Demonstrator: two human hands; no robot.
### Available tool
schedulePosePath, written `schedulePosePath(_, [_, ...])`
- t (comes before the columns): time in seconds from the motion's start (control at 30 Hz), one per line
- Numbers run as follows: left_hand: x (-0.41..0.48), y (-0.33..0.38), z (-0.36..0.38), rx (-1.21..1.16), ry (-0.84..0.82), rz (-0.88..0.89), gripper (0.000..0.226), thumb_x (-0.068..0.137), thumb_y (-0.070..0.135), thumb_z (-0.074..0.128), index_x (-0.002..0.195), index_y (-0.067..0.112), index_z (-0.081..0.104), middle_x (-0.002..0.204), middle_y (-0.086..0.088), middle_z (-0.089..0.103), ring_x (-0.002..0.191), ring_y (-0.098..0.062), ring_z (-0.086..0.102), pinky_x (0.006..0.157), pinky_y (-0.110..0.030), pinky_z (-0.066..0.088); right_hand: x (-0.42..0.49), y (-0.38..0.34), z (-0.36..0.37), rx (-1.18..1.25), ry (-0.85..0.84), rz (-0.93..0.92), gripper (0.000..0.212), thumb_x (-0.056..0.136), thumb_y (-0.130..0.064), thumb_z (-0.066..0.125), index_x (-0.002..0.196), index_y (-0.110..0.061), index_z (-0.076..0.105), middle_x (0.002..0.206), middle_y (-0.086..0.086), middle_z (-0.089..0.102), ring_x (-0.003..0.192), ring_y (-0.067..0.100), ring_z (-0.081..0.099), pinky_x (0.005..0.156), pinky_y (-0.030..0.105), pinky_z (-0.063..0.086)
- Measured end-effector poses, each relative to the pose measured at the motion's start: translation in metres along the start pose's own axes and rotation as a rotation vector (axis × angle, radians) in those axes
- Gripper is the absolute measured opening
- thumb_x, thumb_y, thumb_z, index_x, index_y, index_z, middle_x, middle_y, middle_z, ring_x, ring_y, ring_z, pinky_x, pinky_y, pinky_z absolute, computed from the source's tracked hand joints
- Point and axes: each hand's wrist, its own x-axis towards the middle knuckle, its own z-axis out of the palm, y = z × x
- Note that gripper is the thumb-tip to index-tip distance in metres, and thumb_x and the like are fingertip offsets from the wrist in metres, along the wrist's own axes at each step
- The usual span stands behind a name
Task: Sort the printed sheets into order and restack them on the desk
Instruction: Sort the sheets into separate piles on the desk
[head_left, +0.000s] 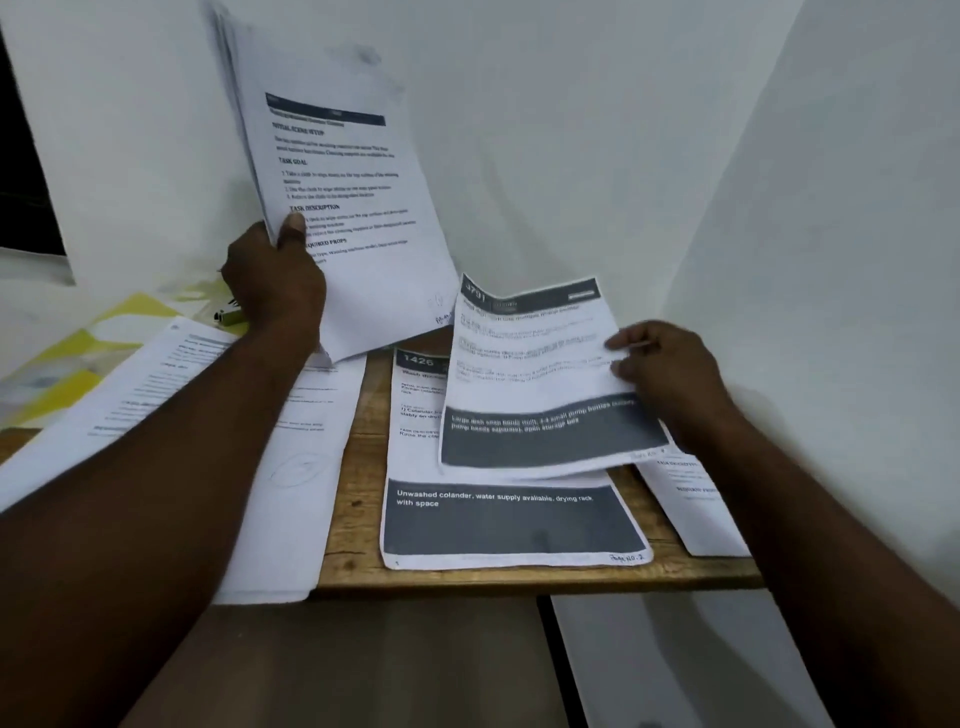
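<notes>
My left hand (272, 278) grips a stack of printed sheets (337, 197) by its lower left edge and holds it upright above the back of the wooden desk (467, 577). My right hand (660, 371) pinches the right edge of a single sheet with a dark band (535, 374), lifted slightly over the desk. Under it lies a sheet headed 1426 (498, 519), flat on the desk and marked page 2. Another printed sheet (696, 514) lies at the right under my right forearm, and more sheets (291, 467) lie at the left under my left arm.
Yellow and white folders (78, 364) lie at the far left, with a small green object (228, 315) beside my left hand. White walls close in behind and to the right. The desk's front edge runs across the middle, with floor below.
</notes>
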Motion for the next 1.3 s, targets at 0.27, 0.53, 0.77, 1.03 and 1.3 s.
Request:
schedulePosePath(0.27, [0.003, 0.005, 0.000, -0.067, 0.042, 0.001, 0.036, 0.105, 0.036, 0.059, 0.121, 0.009, 0.074, 0.123, -0.009, 0.075, 0.114, -0.023, 0.068, 0.088, -0.019, 0.045, -0.036, 0.019, 0.009, 0.048, -0.128, 0.016, 0.026, 0.080, -0.009, 0.078, 0.081, -0.035, 0.083, 0.086, -0.014, 0.079, 0.087, 0.011, 0.072, 0.081, 0.031, 0.054])
schedulePosePath(0.53, [0.007, 0.003, -0.001, -0.192, 0.033, -0.101, 0.031, 0.104, 0.034, 0.064, 0.121, 0.010, 0.075, 0.121, -0.004, 0.075, 0.105, -0.014, 0.067, 0.086, -0.016, 0.047, -0.054, 0.015, 0.007, 0.176, -0.271, 0.067, 0.020, 0.083, -0.003, 0.079, 0.086, -0.022, 0.084, 0.080, -0.008, 0.077, 0.064, -0.001, 0.065, 0.063, 0.021, 0.044])
schedulePosePath(0.77, [0.002, 0.002, 0.006, -0.213, -0.050, -0.073, 0.032, 0.103, 0.036, 0.065, 0.119, 0.010, 0.076, 0.113, -0.001, 0.076, 0.101, -0.014, 0.067, 0.081, -0.018, 0.046, -0.060, 0.015, 0.011, 0.109, -0.257, 0.053, 0.019, 0.082, -0.008, 0.080, 0.087, -0.026, 0.085, 0.092, -0.005, 0.081, 0.095, 0.019, 0.076, 0.089, 0.037, 0.058])
schedulePosePath(1.03, [0.000, -0.004, 0.010, -0.193, -0.087, -0.057, 0.034, 0.102, 0.039, 0.066, 0.116, 0.010, 0.076, 0.109, 0.000, 0.075, 0.103, -0.017, 0.070, 0.088, -0.023, 0.054, -0.062, 0.017, 0.010, 0.096, -0.302, 0.084, 0.017, 0.081, -0.008, 0.082, 0.089, -0.023, 0.084, 0.092, -0.002, 0.081, 0.094, 0.022, 0.076, 0.092, 0.043, 0.059])
schedulePosePath(1.3, [-0.004, -0.010, 0.017, -0.250, -0.171, -0.027, 0.036, 0.100, 0.039, 0.068, 0.122, 0.011, 0.073, 0.106, 0.007, 0.069, 0.099, -0.008, 0.067, 0.084, -0.011, 0.053, -0.062, 0.016, 0.008, 0.042, -0.270, 0.064, 0.013, 0.079, -0.033, 0.088, 0.085, -0.026, 0.080, 0.083, -0.011, 0.077, 0.076, 0.005, 0.064, 0.071, 0.027, 0.042])
